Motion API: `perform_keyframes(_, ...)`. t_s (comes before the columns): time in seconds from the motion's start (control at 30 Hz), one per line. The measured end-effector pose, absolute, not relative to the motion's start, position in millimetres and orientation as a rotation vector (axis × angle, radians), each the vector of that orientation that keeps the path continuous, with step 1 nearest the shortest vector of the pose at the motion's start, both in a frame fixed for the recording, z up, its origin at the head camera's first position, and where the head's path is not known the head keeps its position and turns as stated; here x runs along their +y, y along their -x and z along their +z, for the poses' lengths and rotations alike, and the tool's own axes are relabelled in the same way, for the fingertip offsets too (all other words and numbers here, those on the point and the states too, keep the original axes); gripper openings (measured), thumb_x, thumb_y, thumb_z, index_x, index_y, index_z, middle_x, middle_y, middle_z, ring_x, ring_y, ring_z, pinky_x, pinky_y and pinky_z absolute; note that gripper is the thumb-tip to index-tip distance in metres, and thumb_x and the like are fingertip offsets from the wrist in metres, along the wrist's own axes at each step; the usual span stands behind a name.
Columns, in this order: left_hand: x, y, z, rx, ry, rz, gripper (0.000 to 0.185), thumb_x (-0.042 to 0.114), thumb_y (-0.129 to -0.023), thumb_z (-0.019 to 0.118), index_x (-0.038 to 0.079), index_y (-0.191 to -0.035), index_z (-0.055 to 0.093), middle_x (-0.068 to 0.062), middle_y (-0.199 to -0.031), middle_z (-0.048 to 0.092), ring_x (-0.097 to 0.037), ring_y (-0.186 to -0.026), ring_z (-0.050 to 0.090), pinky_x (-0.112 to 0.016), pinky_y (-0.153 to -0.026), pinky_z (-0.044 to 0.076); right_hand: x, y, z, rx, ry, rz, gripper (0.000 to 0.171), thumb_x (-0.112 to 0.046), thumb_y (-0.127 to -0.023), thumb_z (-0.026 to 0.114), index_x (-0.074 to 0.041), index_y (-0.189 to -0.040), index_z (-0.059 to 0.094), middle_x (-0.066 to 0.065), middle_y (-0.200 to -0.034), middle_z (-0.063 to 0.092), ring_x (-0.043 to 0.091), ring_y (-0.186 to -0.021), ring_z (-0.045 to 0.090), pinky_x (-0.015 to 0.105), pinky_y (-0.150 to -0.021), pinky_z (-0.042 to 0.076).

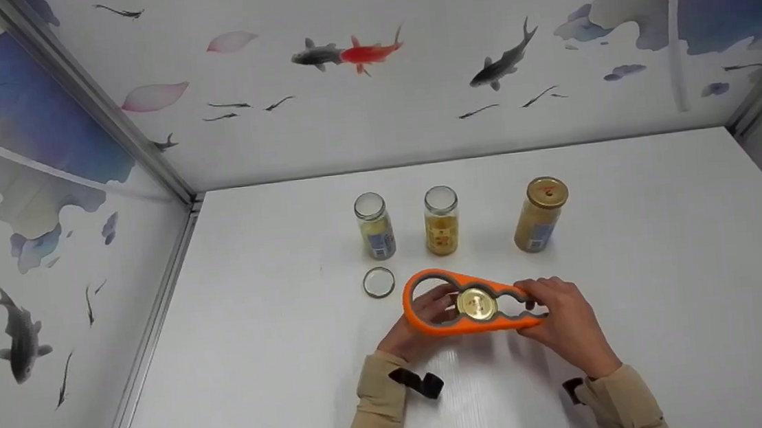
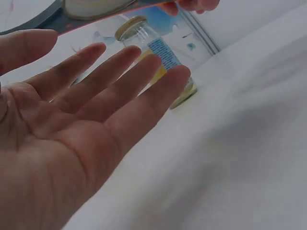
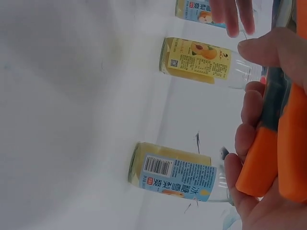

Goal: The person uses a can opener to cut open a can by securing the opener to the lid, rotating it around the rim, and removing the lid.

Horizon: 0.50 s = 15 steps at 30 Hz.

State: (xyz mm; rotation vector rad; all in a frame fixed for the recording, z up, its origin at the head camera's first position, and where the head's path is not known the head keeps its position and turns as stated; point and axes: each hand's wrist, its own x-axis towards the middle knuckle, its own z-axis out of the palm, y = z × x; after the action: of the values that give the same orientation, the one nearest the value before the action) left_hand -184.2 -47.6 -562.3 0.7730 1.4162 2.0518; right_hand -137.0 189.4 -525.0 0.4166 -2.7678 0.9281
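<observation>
An orange jar opener (image 1: pixel 432 323) with grey-lined holes hovers over the table's front middle. A gold lid (image 1: pixel 476 303) sits in its middle hole. My right hand (image 1: pixel 562 319) grips the opener's right end; in the right wrist view the fingers (image 3: pixel 247 129) curl round the orange handle (image 3: pixel 283 143). My left hand (image 1: pixel 421 321) lies palm up beneath the opener, its fingers showing through the large hole. In the left wrist view that palm (image 2: pixel 91 115) is flat with straight fingers and holds nothing.
Three jars stand in a row behind: an open blue-labelled jar (image 1: pixel 374 225), an open yellow-labelled jar (image 1: pixel 441 220) and a jar with a gold lid (image 1: pixel 541 214). A loose lid (image 1: pixel 379 282) lies before the left jar. Patterned walls enclose the white table (image 1: pixel 667 251).
</observation>
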Motion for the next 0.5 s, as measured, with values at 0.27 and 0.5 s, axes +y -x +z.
perform_keyframes(0.27,-37,179,-565,0.809,-0.466,2.242,0.068,0.051,-0.094,0.056,0.007,-0.143,0.04,-0.016,-0.141,0.047,-0.03,-0.129,0.045,-0.043,-0.11,0.028,179,142,-527,-2.734,-0.427,0.933,0.046,-0.002,-0.064,0.086,-0.006,-0.106,0.068,0.005,-0.086,0.065,0.021,-0.079,0.053,0.043,-0.079,0.043)
perform_keyframes(0.5,-38,169,-570,0.783,-0.397,2.258,0.061,0.046,-0.097,0.052,0.006,-0.142,0.044,-0.016,-0.125,0.058,-0.029,-0.119,0.053,-0.046,-0.106,0.034,174,143,-532,-2.743,-0.426,0.92,0.045,-0.003,-0.064,0.086,-0.008,-0.105,0.068,0.004,-0.083,0.063,0.022,-0.077,0.052,0.044,-0.08,0.043)
